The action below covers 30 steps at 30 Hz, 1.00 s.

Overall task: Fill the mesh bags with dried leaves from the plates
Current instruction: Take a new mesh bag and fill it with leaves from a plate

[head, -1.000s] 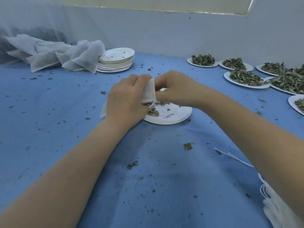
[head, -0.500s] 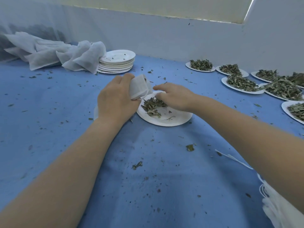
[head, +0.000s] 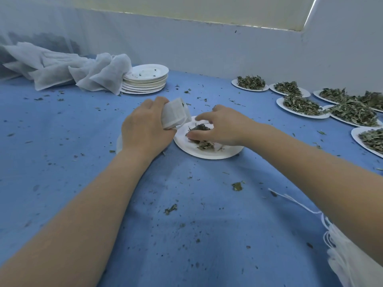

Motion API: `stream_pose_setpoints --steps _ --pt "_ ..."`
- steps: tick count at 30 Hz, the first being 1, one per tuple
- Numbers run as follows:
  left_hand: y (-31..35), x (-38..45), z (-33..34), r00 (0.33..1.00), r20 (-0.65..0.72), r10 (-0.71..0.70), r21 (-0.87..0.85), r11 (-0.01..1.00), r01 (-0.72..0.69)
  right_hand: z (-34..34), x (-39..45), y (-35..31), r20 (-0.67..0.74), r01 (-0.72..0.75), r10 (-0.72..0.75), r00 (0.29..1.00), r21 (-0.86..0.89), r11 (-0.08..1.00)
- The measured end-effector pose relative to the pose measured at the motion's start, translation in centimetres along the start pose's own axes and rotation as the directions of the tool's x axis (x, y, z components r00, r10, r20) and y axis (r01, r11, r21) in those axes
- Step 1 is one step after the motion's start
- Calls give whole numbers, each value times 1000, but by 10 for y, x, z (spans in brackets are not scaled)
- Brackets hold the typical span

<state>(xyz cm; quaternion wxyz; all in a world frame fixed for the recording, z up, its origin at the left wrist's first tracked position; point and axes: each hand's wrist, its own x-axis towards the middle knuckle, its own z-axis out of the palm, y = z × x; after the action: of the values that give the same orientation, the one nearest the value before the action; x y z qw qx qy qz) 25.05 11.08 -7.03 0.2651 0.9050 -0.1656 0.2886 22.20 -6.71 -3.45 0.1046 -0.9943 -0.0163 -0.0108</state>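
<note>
My left hand (head: 145, 129) grips a small white mesh bag (head: 175, 113), its mouth tilted toward the white plate (head: 209, 154) in front of me. A little heap of dried leaves (head: 200, 135) lies on that plate. My right hand (head: 223, 127) hovers over the heap with its fingers curled down onto the leaves, gathering them; how much it holds is hidden under the palm.
Several plates heaped with dried leaves (head: 300, 105) line the right side. A stack of used plates (head: 145, 78) and crumpled white cloths (head: 68, 69) sit at the back left. Spare mesh bags with strings (head: 348, 262) lie at the lower right. Leaf crumbs dot the blue tablecloth (head: 62, 162).
My hands have come apart from the bag's mouth. My left hand shifted left with the bag, and my right hand dropped onto the leaves on the plate.
</note>
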Motion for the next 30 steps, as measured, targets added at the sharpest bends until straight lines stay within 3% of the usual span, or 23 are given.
stream_pose_setpoints --steps 5,10,14,19,21,24,27,30 --pt "-1 -1 0 999 39 22 36 999 -23 4 1 -9 -29 92 -93 995 -33 995" --pt "-2 0 2 996 57 70 129 989 -77 -12 -6 4 -190 113 -65 980 255 960" --pt "1 -1 3 992 36 125 198 972 -130 -24 -11 5 -287 187 -99 953 300 935" --pt "12 -4 4 990 1 141 175 975 -139 -24 -14 -14 -251 267 -199 947 274 924" --pt "16 -5 5 992 -3 124 105 987 -123 -24 -15 -19 -253 270 -184 950 365 891" --pt "17 -5 5 998 -20 64 -11 998 -64 -29 -20 -20 -143 251 -206 968 512 822" --pt "15 -4 6 999 -35 35 -79 996 -38 -37 -23 -17 -39 247 -267 963 530 811" --pt "14 -3 6 999 -28 38 -90 995 -40 -39 -21 -16 -34 204 -221 975 543 815"
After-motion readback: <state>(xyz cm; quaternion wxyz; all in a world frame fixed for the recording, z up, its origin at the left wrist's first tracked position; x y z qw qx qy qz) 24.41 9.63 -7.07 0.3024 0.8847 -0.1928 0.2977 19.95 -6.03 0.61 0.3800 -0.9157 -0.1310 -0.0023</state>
